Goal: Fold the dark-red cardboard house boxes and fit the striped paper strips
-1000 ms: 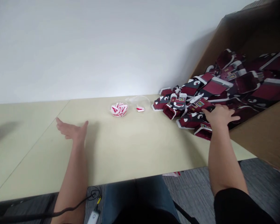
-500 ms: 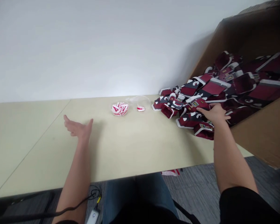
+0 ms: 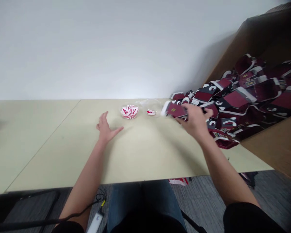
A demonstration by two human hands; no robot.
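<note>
My right hand (image 3: pixel 195 118) holds a maroon box-like piece (image 3: pixel 176 110) with a white rim and small gold marks, slightly blurred, above the table. Behind and under that hand spreads a heap of similar maroon, black and white pieces (image 3: pixel 232 100), some showing hollow open ends. My left hand (image 3: pixel 106 127) hovers over the table with its fingers spread and nothing in it. Just beyond it stands a clear bowl (image 3: pixel 129 117) filled with small red-and-white pieces. One loose red-and-white piece (image 3: pixel 151 112) lies to the bowl's right, by a clear round lid (image 3: pixel 156 103).
A large cardboard box (image 3: pixel 264 152) lies on its side at the right, with the heap spilling from its mouth. A white wall (image 3: pixel 111 48) backs the pale table (image 3: pixel 140 152). A black cable (image 3: pixel 70 217) runs at lower left.
My right hand has moved left from the heap, carrying a maroon piece. My left hand has moved right, toward the bowl, still spread. The view has shifted slightly.
</note>
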